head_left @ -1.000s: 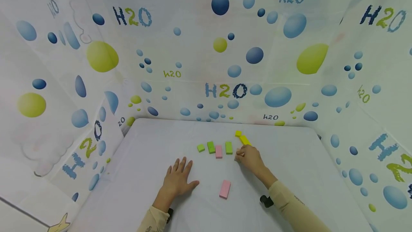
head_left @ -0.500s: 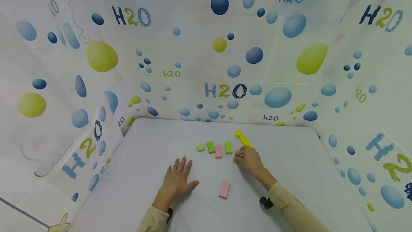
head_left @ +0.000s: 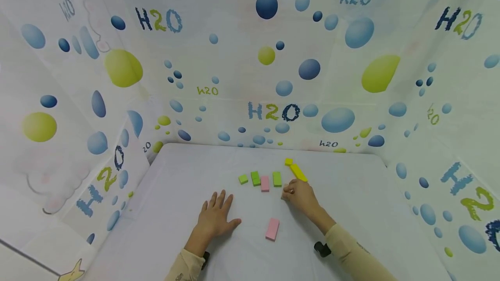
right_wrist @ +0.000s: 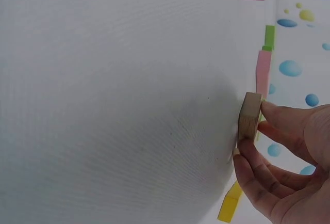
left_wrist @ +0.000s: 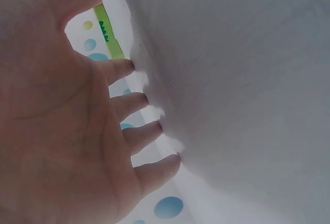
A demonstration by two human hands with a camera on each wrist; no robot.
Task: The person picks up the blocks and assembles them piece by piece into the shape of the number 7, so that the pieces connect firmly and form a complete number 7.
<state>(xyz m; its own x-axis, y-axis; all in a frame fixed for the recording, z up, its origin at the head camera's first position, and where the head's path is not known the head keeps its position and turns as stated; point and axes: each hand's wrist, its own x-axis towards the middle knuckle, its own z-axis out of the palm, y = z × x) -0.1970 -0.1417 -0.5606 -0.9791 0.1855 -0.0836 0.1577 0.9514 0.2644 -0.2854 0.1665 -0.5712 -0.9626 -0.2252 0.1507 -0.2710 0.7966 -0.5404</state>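
Observation:
My right hand pinches a plain wooden block between thumb and fingers, down at the tabletop. In the head view the fingers hide most of that block. Just behind the hand lies a long yellow block, and to its left a green block. My left hand rests on the white table with its fingers spread and holds nothing; in the left wrist view its fingertips touch the cloth. Between the two hands, nearer the front, lies a pink block.
A second pink block, another green block and a small green block stand in a loose row left of the right hand. A small yellow block sits farthest back. The patterned wall sheet rises behind the white table.
My right hand has slid slightly left and toward the front with the wooden block, showing more of the long yellow block. The left hand has stayed in place.

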